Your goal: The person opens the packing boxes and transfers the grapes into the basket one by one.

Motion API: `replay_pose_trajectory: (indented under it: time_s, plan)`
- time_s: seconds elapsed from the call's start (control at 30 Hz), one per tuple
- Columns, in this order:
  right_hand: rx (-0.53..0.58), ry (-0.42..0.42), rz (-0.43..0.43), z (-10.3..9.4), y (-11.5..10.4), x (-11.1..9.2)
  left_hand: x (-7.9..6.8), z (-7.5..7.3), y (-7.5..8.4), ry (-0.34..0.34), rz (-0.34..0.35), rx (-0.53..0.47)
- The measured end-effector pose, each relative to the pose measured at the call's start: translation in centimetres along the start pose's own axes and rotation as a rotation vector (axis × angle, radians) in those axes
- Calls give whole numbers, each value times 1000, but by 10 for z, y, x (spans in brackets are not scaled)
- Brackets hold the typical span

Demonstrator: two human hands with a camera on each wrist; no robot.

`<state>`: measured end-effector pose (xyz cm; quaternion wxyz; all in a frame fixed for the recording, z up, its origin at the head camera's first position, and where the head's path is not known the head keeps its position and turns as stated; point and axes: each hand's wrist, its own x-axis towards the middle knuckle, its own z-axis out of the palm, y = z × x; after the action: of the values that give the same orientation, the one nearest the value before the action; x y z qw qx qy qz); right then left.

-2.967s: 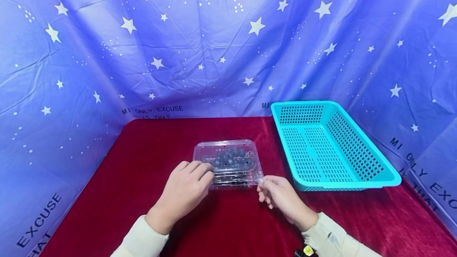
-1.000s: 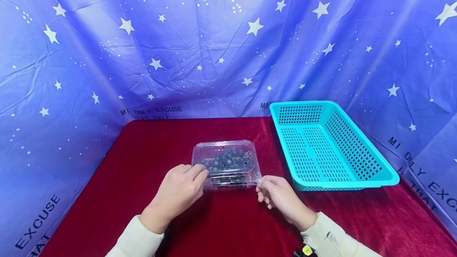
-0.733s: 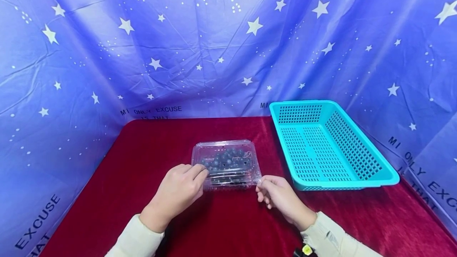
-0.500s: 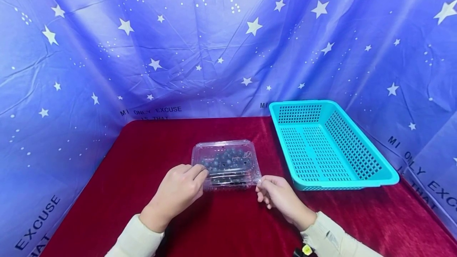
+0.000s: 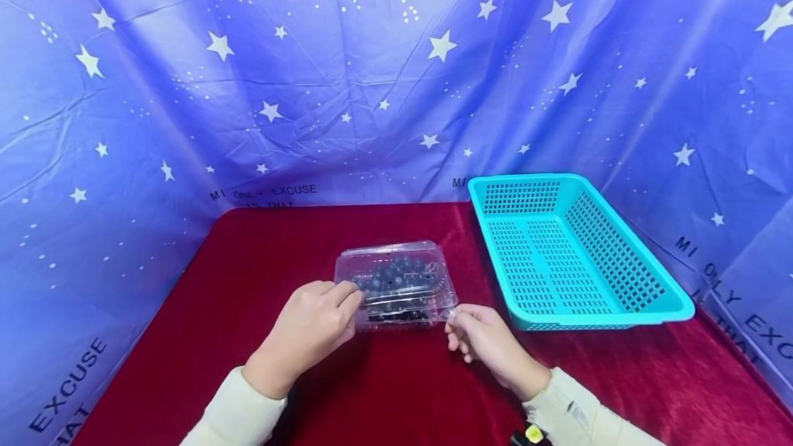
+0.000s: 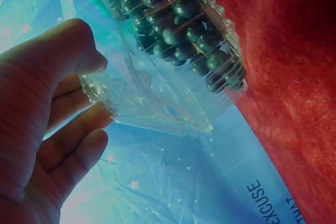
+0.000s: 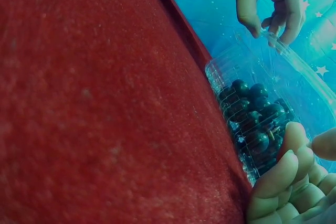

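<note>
A clear plastic clamshell box (image 5: 396, 279) sits on the table, holding dark round grapes (image 5: 396, 274) with bits of stem showing. My left hand (image 5: 312, 332) pinches the front left of its lid (image 6: 142, 82) between thumb and fingers. In the left wrist view the lid edge stands raised from the base, and grapes (image 6: 173, 30) show through the ribbed wall. At the front right corner, my right hand (image 5: 486, 343) pinches the rim of the box, its other fingers curled below. Both hands appear in the right wrist view, with the grapes (image 7: 257, 114) between them.
A turquoise slotted basket (image 5: 545, 260), with nothing in it, stands at the right, just beyond my right hand. Dark red velvet cloth (image 5: 248, 267) covers the table. A blue star-patterned curtain (image 5: 347, 74) encloses the back and sides.
My left hand has shifted slightly left along the box, then up a little, lifting the lid's front edge so the gap above the base is wider. The right hand holds nearly still.
</note>
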<state>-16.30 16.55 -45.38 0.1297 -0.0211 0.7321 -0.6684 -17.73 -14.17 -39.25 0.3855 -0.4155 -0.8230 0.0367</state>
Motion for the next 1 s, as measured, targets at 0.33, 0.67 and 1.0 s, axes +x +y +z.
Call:
replay_pose_trajectory:
  time_s: [0.33, 0.67, 1.0]
  plan:
    - [2, -4, -4, -1, 0, 0, 6, -6, -6, -8, -23, -11]
    - [-9, 4, 3, 1, -3, -1, 11, -8, -12, 16, -33, -56]
    - [-7, 1, 9, 0, -2, -1, 15, -11, -17, 31, -52, -104]
